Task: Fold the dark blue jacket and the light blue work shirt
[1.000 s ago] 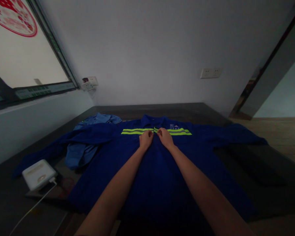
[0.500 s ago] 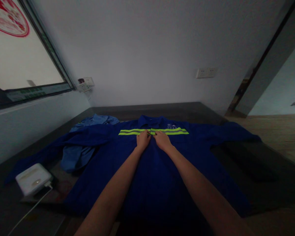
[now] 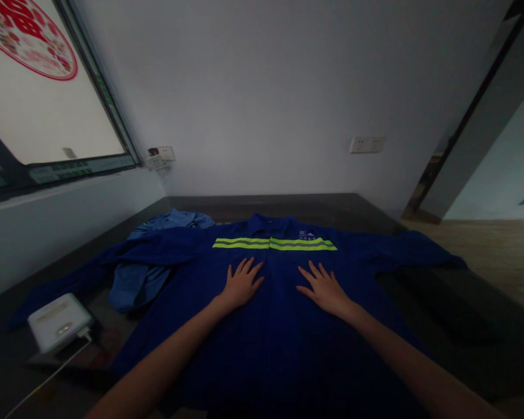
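Both hands flat on a blue work jacket laid out on a dark table.
We see the left hand (image 3: 241,285) and right hand (image 3: 324,288) spread open, fingers apart, palms down on the chest of the jacket (image 3: 271,343), one each side of the front closure, just below the yellow-green stripe (image 3: 274,244); nothing is pinched. The jacket lies face up, centred on the table (image 3: 288,203), collar away from us, sleeves out to both sides. For the pressing, we judge even palm weight and strokes from the centre outward would keep the front from bunching. A lighter blue garment (image 3: 133,282) sits crumpled under the left sleeve, and a white box (image 3: 59,321) with a cable (image 3: 48,378) is near the left edge. The room is dim, with a plain wall, sockets (image 3: 367,144), a window (image 3: 48,116) on the left and a doorway (image 3: 498,174) on the right.
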Demonstrator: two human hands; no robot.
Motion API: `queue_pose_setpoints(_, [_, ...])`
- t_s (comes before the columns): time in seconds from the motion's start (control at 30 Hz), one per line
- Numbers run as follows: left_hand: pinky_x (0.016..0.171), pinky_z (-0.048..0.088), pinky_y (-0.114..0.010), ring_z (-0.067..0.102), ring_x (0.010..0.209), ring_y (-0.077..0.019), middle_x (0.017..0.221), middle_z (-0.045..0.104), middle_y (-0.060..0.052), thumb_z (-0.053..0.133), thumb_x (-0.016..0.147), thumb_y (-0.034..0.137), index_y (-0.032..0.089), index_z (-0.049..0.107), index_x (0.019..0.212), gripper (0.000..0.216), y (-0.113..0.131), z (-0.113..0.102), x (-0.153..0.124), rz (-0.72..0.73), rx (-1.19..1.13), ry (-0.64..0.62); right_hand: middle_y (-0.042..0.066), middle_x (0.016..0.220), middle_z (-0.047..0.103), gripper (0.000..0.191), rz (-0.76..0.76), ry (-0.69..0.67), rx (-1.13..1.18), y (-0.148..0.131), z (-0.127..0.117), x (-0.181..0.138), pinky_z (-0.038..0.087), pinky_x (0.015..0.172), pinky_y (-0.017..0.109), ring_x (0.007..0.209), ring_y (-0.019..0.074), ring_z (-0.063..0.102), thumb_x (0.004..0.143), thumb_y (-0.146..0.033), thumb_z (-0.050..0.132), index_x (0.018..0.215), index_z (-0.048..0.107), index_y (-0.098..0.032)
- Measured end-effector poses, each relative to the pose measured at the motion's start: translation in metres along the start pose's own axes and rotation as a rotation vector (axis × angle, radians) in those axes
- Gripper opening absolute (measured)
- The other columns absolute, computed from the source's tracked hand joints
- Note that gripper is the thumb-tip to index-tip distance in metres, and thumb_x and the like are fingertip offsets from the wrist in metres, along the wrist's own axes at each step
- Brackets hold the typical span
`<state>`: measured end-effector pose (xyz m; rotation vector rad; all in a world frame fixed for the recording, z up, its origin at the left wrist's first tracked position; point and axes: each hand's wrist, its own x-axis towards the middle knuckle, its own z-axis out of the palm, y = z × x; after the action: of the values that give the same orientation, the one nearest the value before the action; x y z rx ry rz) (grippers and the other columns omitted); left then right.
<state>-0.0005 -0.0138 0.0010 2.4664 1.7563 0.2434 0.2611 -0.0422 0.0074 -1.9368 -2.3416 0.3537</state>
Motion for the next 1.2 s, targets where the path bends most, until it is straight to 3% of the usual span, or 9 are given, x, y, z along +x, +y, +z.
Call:
queue_pose_setpoints(0.17, [0.11, 0.014, -0.064, 0.018, 0.143, -0.0281, 0.155, 0.025, -0.002, 0.031, 0.095, 0.048, 0.036, 0.031, 0.145, 0.051, 0.0, 0.008, -0.001, 0.014, 0.041, 0.03, 0.007, 0.158, 0.012, 0.068, -0.003, 0.057, -0.041, 0.004, 0.009, 0.005, 0.01, 0.112, 0.056, 0.143, 0.0334, 0.004, 0.09, -0.066, 0.024, 0.148, 0.023, -0.032])
queue_pose_setpoints(0.47, [0.108, 0.014, -0.066, 0.017, 0.143, -0.0302, 0.155, 0.025, -0.003, 0.026, 0.095, 0.053, 0.035, 0.031, 0.145, 0.054, -0.015, 0.015, 0.056, 0.036, 0.007, 0.038, 0.005, 0.158, 0.012, 0.066, -0.021, 0.044, -0.054, 0.03, 0.004, 0.061, 0.011, 0.113, 0.053, 0.144, 0.0303, 0.007, 0.09, -0.066, 0.024, 0.148, 0.024, -0.034])
queue_pose_setpoints(0.67, [0.107, 0.014, -0.067, 0.02, 0.142, -0.0308, 0.153, 0.03, -0.004, 0.033, 0.093, 0.052, 0.034, 0.039, 0.141, 0.051, -0.025, 0.016, 0.086, 0.045, -0.074, 0.072, 0.007, 0.157, 0.017, 0.063, -0.034, 0.066, -0.028, 0.038, -0.004, 0.087, 0.014, 0.111, 0.055, 0.143, 0.0318, 0.012, 0.091, -0.062, 0.032, 0.147, 0.03, -0.032])
queue_pose_setpoints(0.77, [0.108, 0.015, -0.065, 0.029, 0.138, -0.0314, 0.148, 0.039, -0.007, 0.045, 0.091, 0.045, 0.03, 0.049, 0.133, 0.045, -0.027, 0.013, 0.091, 0.053, -0.176, 0.134, 0.012, 0.152, 0.03, 0.056, -0.014, 0.118, 0.013, 0.025, -0.016, 0.089, 0.023, 0.106, 0.057, 0.139, 0.0349, 0.024, 0.09, -0.05, 0.047, 0.14, 0.043, -0.026])
queue_pose_setpoints(0.9, [0.107, 0.029, -0.051, 0.045, 0.125, -0.0264, 0.131, 0.055, -0.01, 0.051, 0.088, 0.026, 0.023, 0.059, 0.12, 0.033, -0.017, 0.01, 0.091, 0.04, -0.241, 0.234, 0.011, 0.135, 0.052, 0.033, -0.048, 0.23, 0.021, -0.021, -0.028, 0.083, 0.036, 0.1, 0.04, 0.126, 0.0241, 0.044, 0.092, -0.03, 0.048, 0.123, 0.054, -0.021])
queue_pose_setpoints(0.97, [0.099, 0.04, -0.041, 0.054, 0.112, -0.0221, 0.117, 0.062, -0.009, 0.05, 0.086, 0.017, 0.021, 0.063, 0.111, 0.028, -0.008, 0.01, 0.091, 0.045, -0.276, 0.255, 0.008, 0.121, 0.061, 0.025, -0.092, 0.252, 0.005, -0.048, -0.027, 0.079, 0.04, 0.094, 0.035, 0.116, 0.0215, 0.051, 0.09, -0.031, 0.051, 0.112, 0.057, -0.022])
queue_pose_setpoints(1.07, [0.088, 0.047, -0.031, 0.061, 0.095, -0.0178, 0.097, 0.067, -0.006, 0.049, 0.082, 0.008, 0.018, 0.066, 0.1, 0.026, 0.003, 0.013, 0.091, 0.055, -0.329, 0.248, 0.011, 0.113, 0.064, 0.029, -0.078, 0.224, -0.018, -0.076, -0.02, 0.074, 0.044, 0.085, 0.035, 0.108, 0.0244, 0.056, 0.084, -0.037, 0.06, 0.107, 0.057, -0.019])
queue_pose_setpoints(1.2, [0.087, 0.047, -0.03, 0.061, 0.092, -0.0177, 0.095, 0.066, -0.008, 0.045, 0.084, 0.004, 0.015, 0.066, 0.096, 0.027, 0.005, 0.017, 0.089, 0.03, -0.372, 0.278, 0.017, 0.113, 0.064, 0.036, 0.0, 0.183, -0.042, -0.081, -0.012, 0.073, 0.046, 0.082, 0.037, 0.107, 0.0284, 0.058, 0.085, -0.039, 0.059, 0.11, 0.056, -0.013])
